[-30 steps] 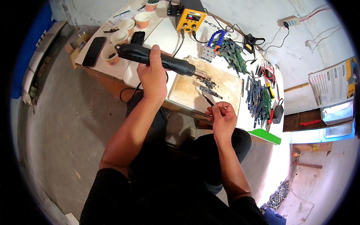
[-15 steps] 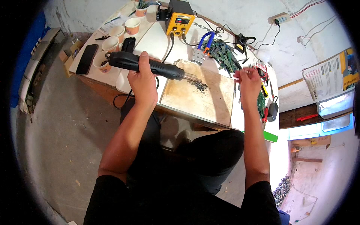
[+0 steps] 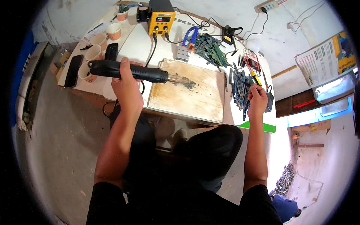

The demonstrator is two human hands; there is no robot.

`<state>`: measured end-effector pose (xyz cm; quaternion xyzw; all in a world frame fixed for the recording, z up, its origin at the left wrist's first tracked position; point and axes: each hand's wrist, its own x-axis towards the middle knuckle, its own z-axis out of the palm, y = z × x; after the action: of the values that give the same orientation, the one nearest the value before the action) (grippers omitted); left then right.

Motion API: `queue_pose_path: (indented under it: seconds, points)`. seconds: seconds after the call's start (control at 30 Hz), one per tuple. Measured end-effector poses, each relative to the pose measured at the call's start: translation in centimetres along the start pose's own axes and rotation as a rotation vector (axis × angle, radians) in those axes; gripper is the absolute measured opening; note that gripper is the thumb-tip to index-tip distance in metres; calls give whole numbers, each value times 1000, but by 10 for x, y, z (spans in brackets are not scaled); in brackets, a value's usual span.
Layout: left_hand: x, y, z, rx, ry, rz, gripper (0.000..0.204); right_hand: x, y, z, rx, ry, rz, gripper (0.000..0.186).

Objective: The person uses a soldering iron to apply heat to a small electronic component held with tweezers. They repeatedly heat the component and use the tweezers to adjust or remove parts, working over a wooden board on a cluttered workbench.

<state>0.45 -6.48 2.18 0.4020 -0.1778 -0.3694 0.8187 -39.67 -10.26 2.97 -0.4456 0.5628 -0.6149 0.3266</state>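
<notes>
My left hand [image 3: 127, 92] is wrapped round the black barrel of a hot air gun [image 3: 146, 74]. Its metal nozzle points right, over a small scatter of dark bits [image 3: 190, 85] on a stained, pale square board [image 3: 198, 107]. My right hand [image 3: 258, 100] is closed in a pinch at the right edge of a pile of narrow dark circuit-board strips [image 3: 239, 88]. Something thin and dark shows at its fingertips, too small to name. One single strip [image 3: 225, 81] lies apart, along the board's right edge.
A yellow-and-black heat station [image 3: 161, 18] stands at the back, cables running from it. Right of it are a blue flexible arm [image 3: 190, 35] and a heap of green strips [image 3: 210, 50]. Paper cups [image 3: 114, 31] and a phone [image 3: 74, 71] are at left. A black adapter [image 3: 269, 102] sits right.
My right hand has moved right and toward me, from beside the board's far right corner to the strip pile's right edge. The hot air gun stays over the dark bits. The view has shifted.
</notes>
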Motion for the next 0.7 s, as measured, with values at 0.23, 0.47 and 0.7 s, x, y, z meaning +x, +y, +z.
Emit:
queue_pose_path:
  seconds: [0.23,0.47,0.7]
  points:
    - [1,-9,-3,74,-37,51,33,7,-7,-15,115,52,29,15]
    - [-10,-7,9,212,-38,153,36,20,-1,-30,-443,11,-115,28]
    - [-14,-11,9,321,-62,108,37,21,12,-23,-783,-164,-304,20]
